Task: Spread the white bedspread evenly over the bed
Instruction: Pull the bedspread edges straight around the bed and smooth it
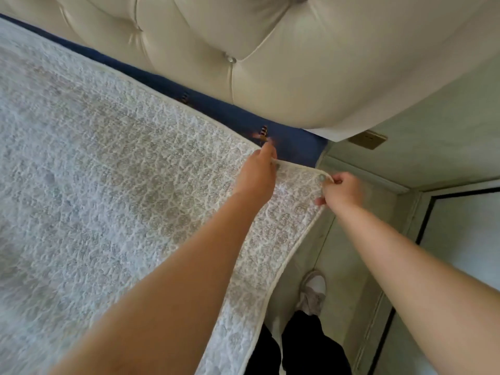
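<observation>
The white quilted bedspread [108, 171] covers most of the bed, with a pale grey pattern and a cream binding along its edge. Its top corner lies near the head of the bed. My left hand [257, 174] pinches the top edge of the bedspread a little in from the corner. My right hand [341, 189] grips the corner itself, held slightly off the mattress at the bed's side. A strip of dark blue sheet [216, 104] with small printed figures shows between the bedspread's edge and the headboard.
A cream tufted headboard [243, 44] runs across the top. Pale floor [351, 253] lies beside the bed, where my shoe [313, 290] and dark trouser legs stand. A wall socket [368, 139] sits by the headboard; a dark-framed panel [433, 226] is at the right.
</observation>
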### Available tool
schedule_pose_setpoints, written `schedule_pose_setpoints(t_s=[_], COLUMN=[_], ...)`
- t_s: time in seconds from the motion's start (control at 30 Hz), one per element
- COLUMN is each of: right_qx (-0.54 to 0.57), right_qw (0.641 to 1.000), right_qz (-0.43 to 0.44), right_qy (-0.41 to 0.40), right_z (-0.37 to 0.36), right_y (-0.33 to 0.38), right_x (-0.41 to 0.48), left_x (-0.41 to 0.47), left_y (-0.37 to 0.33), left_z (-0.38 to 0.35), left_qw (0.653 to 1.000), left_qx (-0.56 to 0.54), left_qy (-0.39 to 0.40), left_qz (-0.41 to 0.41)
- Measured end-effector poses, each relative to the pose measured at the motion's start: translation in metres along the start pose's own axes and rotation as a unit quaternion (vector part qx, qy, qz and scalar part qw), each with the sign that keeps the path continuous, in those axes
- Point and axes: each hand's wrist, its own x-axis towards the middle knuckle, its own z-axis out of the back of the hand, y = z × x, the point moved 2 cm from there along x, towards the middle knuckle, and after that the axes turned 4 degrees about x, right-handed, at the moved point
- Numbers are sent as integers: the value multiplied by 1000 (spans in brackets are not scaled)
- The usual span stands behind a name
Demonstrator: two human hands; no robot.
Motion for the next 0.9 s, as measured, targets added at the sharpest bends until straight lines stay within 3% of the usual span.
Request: schedule_pose_setpoints(t_s=[0.17,0.33,0.5,0.6,0.67,0.73,0.83,0.9], right_qx=[31,90,118,105,73,0,-91,-129], right_qw=[999,996,993,993,996,1000,982,966], right_qz=[-11,-11,-30,-57,-56,0,150,223], right_qy=[28,21,5,0,4,-10,-64,-23], right_z=[29,40,39,37,35,32,24,14], right_y=[14,30,25,18,18,21,30,31], right_x=[33,52,63,68,68,62,39,24], left_x=[26,45,35,25,26,31,35,35], left_y=[-37,-51,-50,-42,-37,-36,-32,-29], left_z=[-13,-19,-25,-35,-41,-44,-39,-33], left_qw=[996,993,985,996,996,994,993,995], left_qx=[-69,-52,-142,-23,67,95,84,38], left_qy=[-28,-28,-57,-75,-19,38,76,90], left_qz=[54,98,76,50,52,39,18,-1])
